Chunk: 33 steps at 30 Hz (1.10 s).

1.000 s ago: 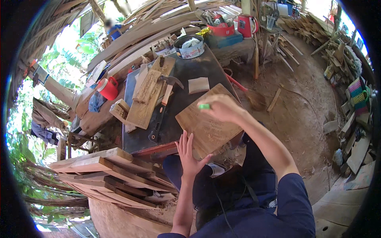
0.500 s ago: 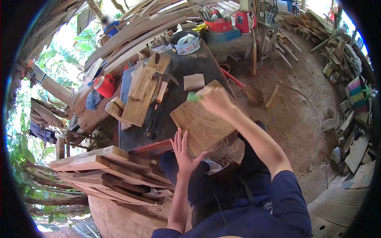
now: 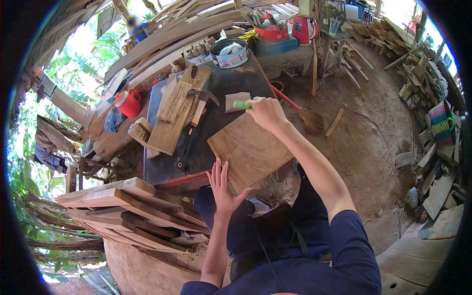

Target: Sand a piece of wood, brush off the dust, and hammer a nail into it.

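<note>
A flat square wooden board [image 3: 250,152] lies at the near right corner of the dark table, its grain marked with small dots. My left hand [image 3: 225,189] rests at the board's near left edge, fingers stretched and thumb apart. Over the board's far end, my right hand [image 3: 267,113] is closed round a small green object [image 3: 241,104]; only a stub sticks out on the left, so its kind is hidden. Just beyond it lies a square piece of sandpaper-like tan sheet [image 3: 237,101]. Left of the board are a claw hammer [image 3: 200,105] and a black-handled saw [image 3: 183,156].
Wooden planks [image 3: 172,129] cover the left of the dark table [image 3: 221,125]. A round tin [image 3: 229,55] stands at its far end. Stacked boards [image 3: 123,199] jut out at the near left. A red jug [image 3: 129,103] sits farther left; a broom [image 3: 309,118] lies on the right.
My right hand, with the green object, has moved a little away from me, toward the board's far corner. My left hand stays at the board's near left edge. The view has shifted slightly.
</note>
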Each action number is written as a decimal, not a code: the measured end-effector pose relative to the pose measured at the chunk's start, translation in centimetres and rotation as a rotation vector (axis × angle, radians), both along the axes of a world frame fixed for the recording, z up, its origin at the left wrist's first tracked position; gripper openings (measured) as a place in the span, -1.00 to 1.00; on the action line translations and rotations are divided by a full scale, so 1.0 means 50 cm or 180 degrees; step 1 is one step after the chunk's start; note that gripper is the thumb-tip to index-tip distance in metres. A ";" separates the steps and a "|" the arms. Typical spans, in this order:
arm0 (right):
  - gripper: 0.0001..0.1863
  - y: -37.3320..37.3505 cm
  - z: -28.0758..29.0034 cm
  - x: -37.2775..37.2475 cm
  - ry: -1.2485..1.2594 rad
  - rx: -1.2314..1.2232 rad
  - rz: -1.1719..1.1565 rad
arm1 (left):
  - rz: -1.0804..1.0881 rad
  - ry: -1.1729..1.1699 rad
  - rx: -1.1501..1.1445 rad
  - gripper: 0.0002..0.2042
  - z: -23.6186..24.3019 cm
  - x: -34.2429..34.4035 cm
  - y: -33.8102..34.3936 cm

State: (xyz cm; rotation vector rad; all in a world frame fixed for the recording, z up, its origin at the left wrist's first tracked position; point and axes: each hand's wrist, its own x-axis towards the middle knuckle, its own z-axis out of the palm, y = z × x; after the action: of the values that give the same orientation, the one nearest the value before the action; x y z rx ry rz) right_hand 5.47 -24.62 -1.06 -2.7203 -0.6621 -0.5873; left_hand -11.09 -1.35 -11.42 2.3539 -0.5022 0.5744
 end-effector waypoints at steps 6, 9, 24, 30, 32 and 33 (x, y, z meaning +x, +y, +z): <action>-0.76 0.085 -0.034 -0.047 0.0280 -0.0014 0.0704 | 0.0109 0.0034 0.0072 0.07 -0.009 -0.007 0.028; -0.76 -0.004 -0.015 0.011 -0.0067 -0.0180 -0.0169 | 0.0050 0.0009 0.0048 0.07 0.004 -0.005 0.008; -0.88 0.083 -0.047 -0.050 -0.0251 0.0397 0.1042 | 0.0160 0.0067 -0.0093 0.05 -0.014 -0.015 0.024; -0.84 0.022 -0.042 -0.028 -0.0288 0.0495 -0.0095 | 0.0100 0.0051 -0.0097 0.06 -0.009 -0.016 0.009; -0.84 0.050 -0.045 -0.103 0.0189 0.0235 0.0652 | 0.0130 0.0038 -0.0077 0.07 -0.013 -0.006 0.013; -0.84 0.046 -0.039 -0.129 0.0212 0.0236 0.0656 | 0.0131 0.0068 -0.0071 0.08 -0.011 -0.012 0.014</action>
State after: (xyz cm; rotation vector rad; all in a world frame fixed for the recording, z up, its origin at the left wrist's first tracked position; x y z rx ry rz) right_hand -0.99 -22.33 -3.04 -2.5500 -0.8717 -0.4602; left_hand -11.68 -0.63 -11.95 2.3515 -0.4364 0.5703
